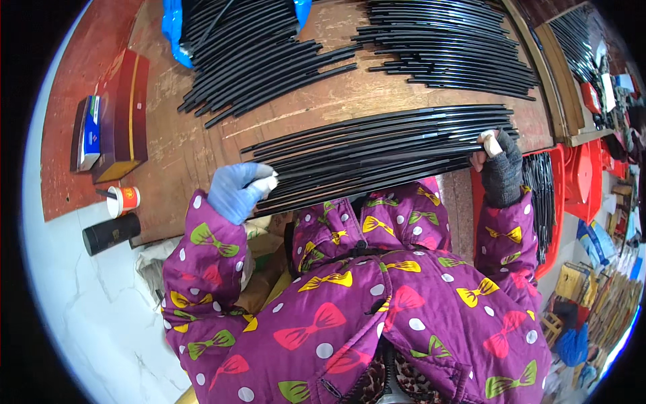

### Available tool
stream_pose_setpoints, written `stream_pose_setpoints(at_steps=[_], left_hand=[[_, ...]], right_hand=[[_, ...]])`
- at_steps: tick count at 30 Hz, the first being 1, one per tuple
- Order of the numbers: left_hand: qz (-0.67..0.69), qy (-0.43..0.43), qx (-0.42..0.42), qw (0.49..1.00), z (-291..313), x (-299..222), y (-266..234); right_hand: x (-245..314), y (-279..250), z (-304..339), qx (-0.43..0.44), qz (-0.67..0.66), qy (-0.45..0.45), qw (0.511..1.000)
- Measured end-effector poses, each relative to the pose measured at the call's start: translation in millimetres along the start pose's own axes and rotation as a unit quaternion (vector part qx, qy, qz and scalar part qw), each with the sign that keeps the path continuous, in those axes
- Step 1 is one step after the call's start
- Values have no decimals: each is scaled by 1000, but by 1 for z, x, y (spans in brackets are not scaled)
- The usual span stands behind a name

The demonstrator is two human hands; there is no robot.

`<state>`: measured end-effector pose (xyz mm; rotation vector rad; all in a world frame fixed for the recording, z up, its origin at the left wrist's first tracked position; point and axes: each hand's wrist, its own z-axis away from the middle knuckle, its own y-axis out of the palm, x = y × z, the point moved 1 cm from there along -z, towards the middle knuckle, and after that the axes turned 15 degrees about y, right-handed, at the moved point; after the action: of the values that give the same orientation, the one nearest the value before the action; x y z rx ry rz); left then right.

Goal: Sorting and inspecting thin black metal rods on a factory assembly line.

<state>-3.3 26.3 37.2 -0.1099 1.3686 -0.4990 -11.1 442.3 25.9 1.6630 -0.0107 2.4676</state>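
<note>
A loose bundle of long, thin black rods (pixel 377 145) lies crosswise at the near edge of the wooden table, just in front of my body. At its left end, my left hand (pixel 237 191), in a pale blue glove with white wrapping at the fingertips, pinches the tip of a rod. My right hand (pixel 496 165) wears a dark grey glove with bare fingers and a white wrap on one of them. It is closed on the right end of a rod at the near side of the bundle. Whether both hands hold the same rod is hard to tell.
Two more piles of black rods, a left pile (pixel 249 74) by blue plastic and a right pile (pixel 451 50), lie farther back. A dark red box (pixel 128 114), paper cup (pixel 124 200) and black cylinder (pixel 111 233) stand left. A red crate (pixel 557 202) with rods is at right.
</note>
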Motion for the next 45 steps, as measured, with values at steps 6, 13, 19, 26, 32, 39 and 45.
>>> stream_pose_setpoints(at_steps=[6,13,19,26,32,39,45], left_hand=[[42,-21,33,998,-2,13,-5],[-61,108,44,991,4,17,-11],[17,49,39,998,2,29,-27],[62,8,32,998,3,58,-49],[-73,69,25,995,6,76,-52],[-150,84,-1,985,5,43,-36],[-264,141,-2,954,-15,5,-28]], right_hand=[[17,-33,-2,-33,59,-22,997],[10,-1,9,26,67,-56,996],[17,-43,2,-57,70,-96,991],[18,-122,-17,-190,76,-22,979],[16,-104,-40,-233,130,34,963],[27,-115,-40,-304,457,-122,827],[36,-72,-81,-187,573,-241,761]])
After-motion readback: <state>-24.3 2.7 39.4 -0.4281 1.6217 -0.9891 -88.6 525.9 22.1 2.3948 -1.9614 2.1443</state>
